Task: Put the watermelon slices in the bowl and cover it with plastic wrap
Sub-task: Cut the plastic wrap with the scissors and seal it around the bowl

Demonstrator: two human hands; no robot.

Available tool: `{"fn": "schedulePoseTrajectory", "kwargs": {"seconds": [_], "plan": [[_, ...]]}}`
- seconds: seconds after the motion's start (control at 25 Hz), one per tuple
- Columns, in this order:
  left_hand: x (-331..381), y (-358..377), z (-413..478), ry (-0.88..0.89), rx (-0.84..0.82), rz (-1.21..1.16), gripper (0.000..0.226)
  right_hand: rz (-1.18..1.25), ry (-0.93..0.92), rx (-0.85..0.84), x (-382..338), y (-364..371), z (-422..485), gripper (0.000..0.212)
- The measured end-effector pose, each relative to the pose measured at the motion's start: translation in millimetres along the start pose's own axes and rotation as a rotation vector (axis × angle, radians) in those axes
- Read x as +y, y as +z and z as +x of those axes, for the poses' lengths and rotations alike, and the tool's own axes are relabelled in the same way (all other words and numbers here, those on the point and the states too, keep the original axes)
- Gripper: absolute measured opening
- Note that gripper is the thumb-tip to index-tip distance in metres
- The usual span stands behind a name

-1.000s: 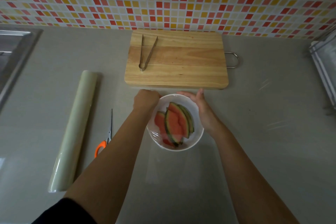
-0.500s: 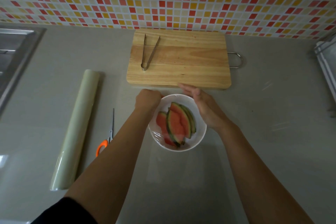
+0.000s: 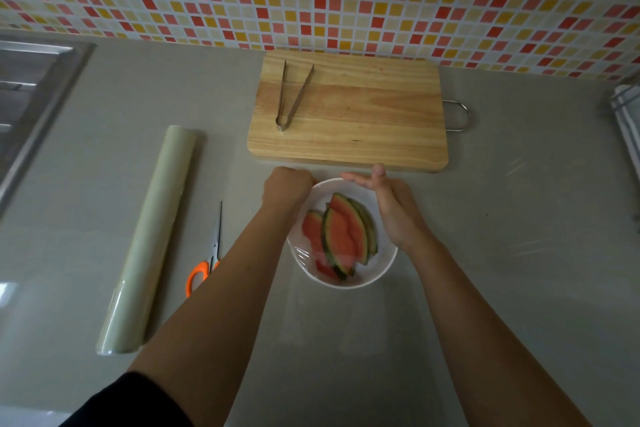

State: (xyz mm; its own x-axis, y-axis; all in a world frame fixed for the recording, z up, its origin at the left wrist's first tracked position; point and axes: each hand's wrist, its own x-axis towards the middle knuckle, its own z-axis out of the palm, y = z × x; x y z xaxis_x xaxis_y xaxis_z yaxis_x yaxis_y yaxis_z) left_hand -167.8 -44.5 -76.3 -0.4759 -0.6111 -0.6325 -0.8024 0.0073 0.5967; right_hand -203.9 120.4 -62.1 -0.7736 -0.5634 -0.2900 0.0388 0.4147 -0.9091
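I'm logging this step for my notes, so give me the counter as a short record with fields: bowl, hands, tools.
bowl: white, on the counter, near the cutting board's front edge
contents: watermelon slices, leaning together
wrap: clear film wrinkled over the bowl, trailing across the near counter
left hand: curled at the far left rim; its grip is hidden
right hand: fingers straight, along the far right rim
roll: lying left of the scissors
tongs: on the cutting board
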Motion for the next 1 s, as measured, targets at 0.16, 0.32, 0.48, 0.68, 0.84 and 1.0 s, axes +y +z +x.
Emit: {"fn": "schedulePoseTrajectory", "kwargs": {"seconds": [0.16, 0.32, 0.48, 0.68, 0.84, 1.0], "plan": [[-2, -5, -5, 0.032, -0.005, -0.017, 0.012, 0.010, 0.049, 0.076, -1, 2, 1, 0.059], [-13, -22, -13, 0.197, -0.277, -0.066, 0.020, 0.013, 0.070, 0.140, -2, 3, 3, 0.059], [-38, -31, -22, 0.331, -0.377, -0.222, 0.024, 0.036, 0.068, 0.171, -1, 5, 3, 0.056], [-60, -29, -22, 0.488, -0.304, -0.104, 0.025, 0.044, 0.067, 0.233, -3, 5, 2, 0.058], [-78, -31, -38, 0.545, 0.260, -0.010, 0.025, -0.063, 0.034, 0.303, 4, -2, -4, 0.078], [-91, 0, -103, 0.257, 0.008, -0.405, 0.058, 0.119, 0.011, 0.097, 15, 6, -12, 0.082]]}}
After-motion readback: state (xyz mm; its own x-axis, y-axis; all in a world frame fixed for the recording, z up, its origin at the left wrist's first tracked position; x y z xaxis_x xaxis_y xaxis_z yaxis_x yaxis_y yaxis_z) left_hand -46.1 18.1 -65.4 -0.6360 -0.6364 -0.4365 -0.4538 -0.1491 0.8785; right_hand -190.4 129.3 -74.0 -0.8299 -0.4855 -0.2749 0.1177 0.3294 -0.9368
